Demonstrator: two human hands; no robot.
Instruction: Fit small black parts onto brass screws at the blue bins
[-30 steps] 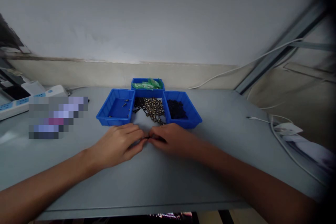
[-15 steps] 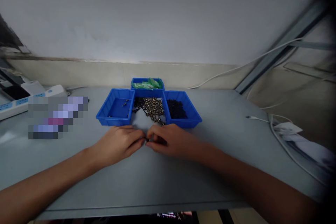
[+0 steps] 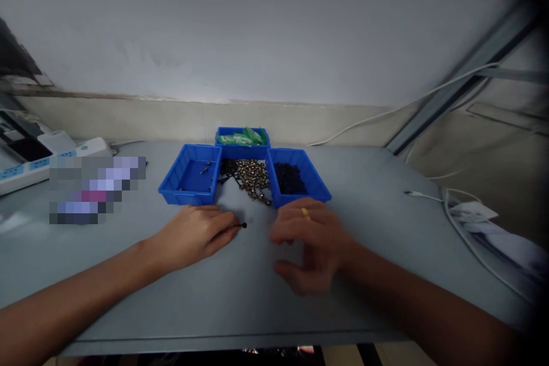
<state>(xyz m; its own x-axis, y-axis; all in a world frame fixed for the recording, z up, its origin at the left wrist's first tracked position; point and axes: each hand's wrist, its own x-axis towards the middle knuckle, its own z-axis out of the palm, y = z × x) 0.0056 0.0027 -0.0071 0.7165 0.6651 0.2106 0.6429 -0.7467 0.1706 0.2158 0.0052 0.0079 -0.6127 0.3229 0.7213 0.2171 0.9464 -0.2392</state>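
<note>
Between thumb and fingertips, my left hand (image 3: 197,231) pinches a small black screw (image 3: 244,225), its round dark head pointing right. My right hand (image 3: 311,243), a little smeared by motion, is off to the right with thumb and fingers apart and nothing seen between them. A yellow ring (image 3: 305,214) is on one of its fingers. Beyond the hands lies a loose pile of brassy screw-like pieces (image 3: 253,174) beside some black ones (image 3: 229,168). The left blue bin (image 3: 165,187) holds a few small screws; the right blue bin (image 3: 319,186) holds many small black pieces.
A rear blue bin (image 3: 242,151) contains green plastic bags (image 3: 246,137). At left are a white power strip (image 3: 51,163) and a pixelated object (image 3: 98,189). White cables (image 3: 454,223) lie at right near a metal post (image 3: 429,108). The grey table (image 3: 240,303) ends in front.
My right hand has let go of the small piece, opened and moved right, away from my left hand. The left hand stays in place, still pinching the screw.
</note>
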